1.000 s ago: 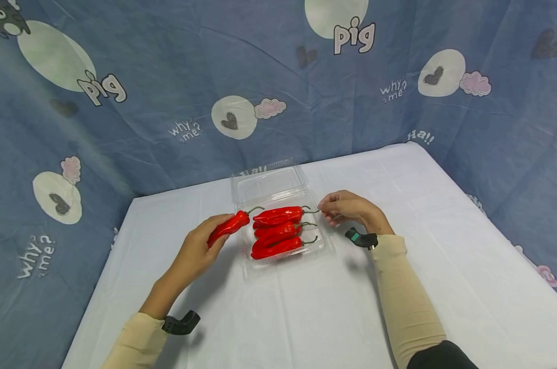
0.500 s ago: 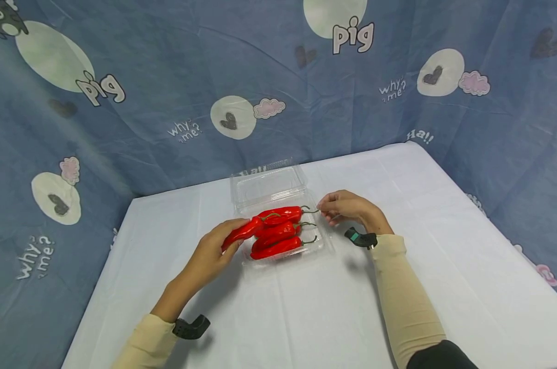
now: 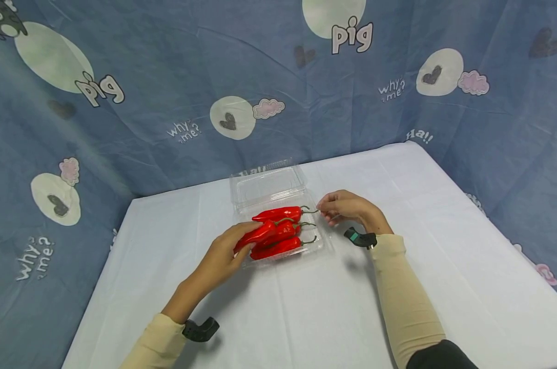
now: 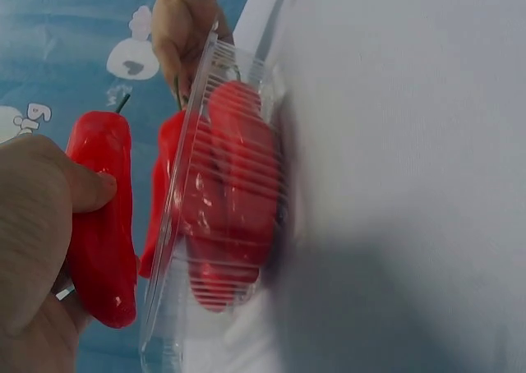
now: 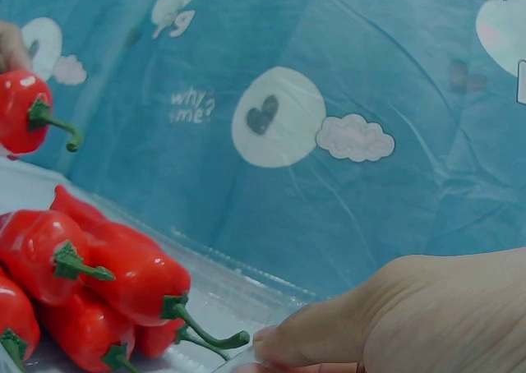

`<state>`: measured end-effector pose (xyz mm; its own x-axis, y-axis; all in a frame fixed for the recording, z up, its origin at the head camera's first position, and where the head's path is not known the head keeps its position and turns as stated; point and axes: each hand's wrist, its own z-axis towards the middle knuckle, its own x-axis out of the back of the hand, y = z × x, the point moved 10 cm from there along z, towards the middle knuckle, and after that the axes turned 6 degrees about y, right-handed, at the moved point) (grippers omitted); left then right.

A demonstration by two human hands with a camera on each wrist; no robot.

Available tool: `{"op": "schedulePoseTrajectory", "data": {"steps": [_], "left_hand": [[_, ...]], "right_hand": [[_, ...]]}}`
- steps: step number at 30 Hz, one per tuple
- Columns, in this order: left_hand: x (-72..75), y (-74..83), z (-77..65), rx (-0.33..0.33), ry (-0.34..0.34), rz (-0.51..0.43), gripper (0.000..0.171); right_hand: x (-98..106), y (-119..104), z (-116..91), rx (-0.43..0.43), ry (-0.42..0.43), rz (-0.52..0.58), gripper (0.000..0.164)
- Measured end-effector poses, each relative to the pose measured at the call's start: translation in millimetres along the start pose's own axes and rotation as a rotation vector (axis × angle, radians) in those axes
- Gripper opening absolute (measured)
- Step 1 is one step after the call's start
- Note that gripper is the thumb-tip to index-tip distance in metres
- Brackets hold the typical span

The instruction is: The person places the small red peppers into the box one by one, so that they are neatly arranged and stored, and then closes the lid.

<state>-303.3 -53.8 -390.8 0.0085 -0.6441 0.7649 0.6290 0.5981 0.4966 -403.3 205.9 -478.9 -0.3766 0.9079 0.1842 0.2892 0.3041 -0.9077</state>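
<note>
My left hand (image 3: pixel 224 252) grips a red chili pepper (image 3: pixel 258 234) with a green stem, thumb on one side and fingers on the other. In the left wrist view this pepper (image 4: pixel 103 225) is apart from the clear plastic box (image 4: pixel 173 217) and above its rim. Several more red peppers (image 5: pixel 136 274) lie piled in the box, their stems toward my right hand. At the box's right edge, my right hand (image 3: pixel 345 206) pinches the rim between thumb and fingers; the fingers (image 5: pixel 316 368) under the thumb are mostly hidden.
The box's hinged clear lid (image 3: pixel 271 185) stands open at the back, leaning near the blue printed cloth (image 3: pixel 167 77) behind the table. White cloth (image 3: pixel 315 307) covers the table. A dark wrist strap (image 3: pixel 201 329) sits on the left arm.
My left hand has carried its pepper rightward and slightly nearer me, from beside the box to over the piled peppers. The right hand and the box have stayed in place.
</note>
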Motion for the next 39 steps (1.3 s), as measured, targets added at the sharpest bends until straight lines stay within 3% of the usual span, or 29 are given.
{"op": "schedulePoseTrajectory", "data": {"steps": [10,25,34,39], "left_hand": [[-8.6,3.2,4.2,0.014,-0.021,-0.001,0.065],[-25.0,15.8,12.5,-0.028,-0.045,-0.003,0.064],[-37.7,27.9,19.7,-0.117,-0.045,-0.016,0.058],[-45.3,32.4,21.9,-0.135,-0.062,-0.021,0.058]], "right_hand": [[-1.2,-1.4,-0.6,0.021,-0.014,-0.006,0.033],[-0.1,-0.1,0.0,0.018,-0.015,-0.005,0.031],[0.3,-1.3,-1.0,0.014,-0.007,-0.005,0.029],[1.1,-1.3,-0.7,0.012,0.003,-0.018,0.028]]}}
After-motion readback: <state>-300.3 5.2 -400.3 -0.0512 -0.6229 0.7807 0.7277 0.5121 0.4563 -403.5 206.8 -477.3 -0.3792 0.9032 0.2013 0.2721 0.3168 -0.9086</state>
